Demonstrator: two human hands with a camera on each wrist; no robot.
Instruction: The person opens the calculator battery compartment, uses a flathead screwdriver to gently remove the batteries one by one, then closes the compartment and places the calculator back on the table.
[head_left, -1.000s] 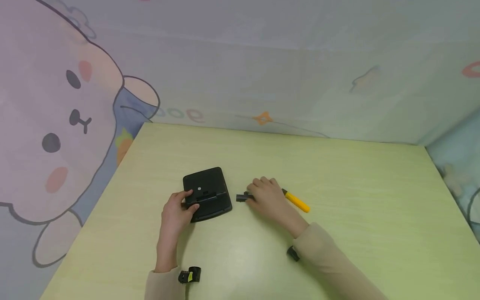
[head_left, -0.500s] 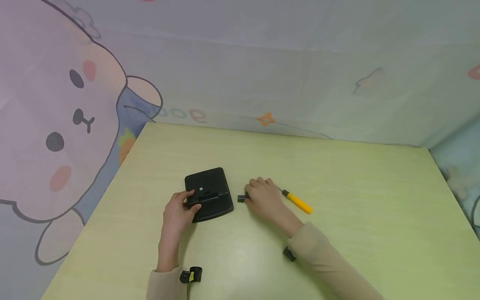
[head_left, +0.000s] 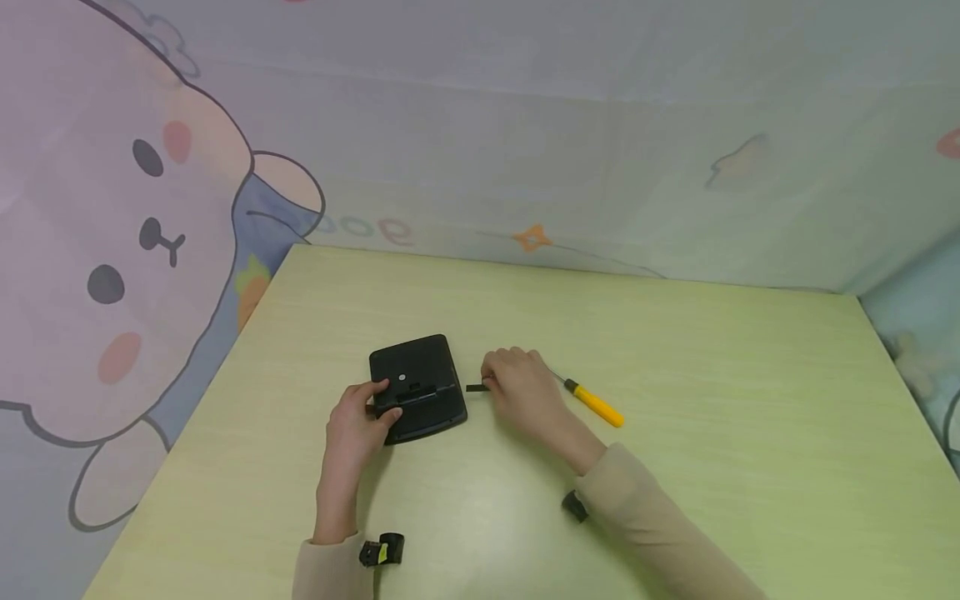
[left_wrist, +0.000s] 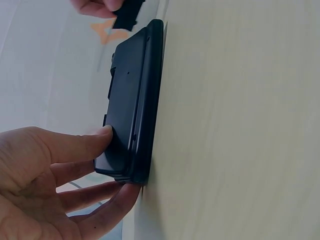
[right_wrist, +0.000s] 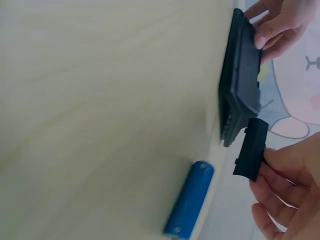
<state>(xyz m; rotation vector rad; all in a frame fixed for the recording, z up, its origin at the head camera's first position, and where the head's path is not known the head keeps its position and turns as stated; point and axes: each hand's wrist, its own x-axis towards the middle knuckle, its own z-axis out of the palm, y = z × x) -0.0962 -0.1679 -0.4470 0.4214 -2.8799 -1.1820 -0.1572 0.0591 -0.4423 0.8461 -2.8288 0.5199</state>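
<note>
A flat black device (head_left: 420, 367) with rounded corners and a long slot across its upper face lies on the table. My left hand (head_left: 356, 425) grips its near left edge, thumb on top and fingers at the side, as the left wrist view shows. To the right of the device, my right hand (head_left: 523, 392) pinches a small black battery cover (right_wrist: 252, 150) between thumb and fingers, held up off the table. Below that hand in the right wrist view, a blue cylindrical battery (right_wrist: 190, 201) lies on the table; the head view hides it behind the hand.
A screwdriver with a yellow handle (head_left: 597, 407) lies just right of my right hand, its shaft toward the hand. The pale table (head_left: 712, 375) reaches back to a printed cloth (head_left: 480, 150) hanging behind it.
My right hand has turned and lifted slightly, and the battery cover in it now shows as a thinner strip nearer the device. My left hand has kept its hold on the device.
</note>
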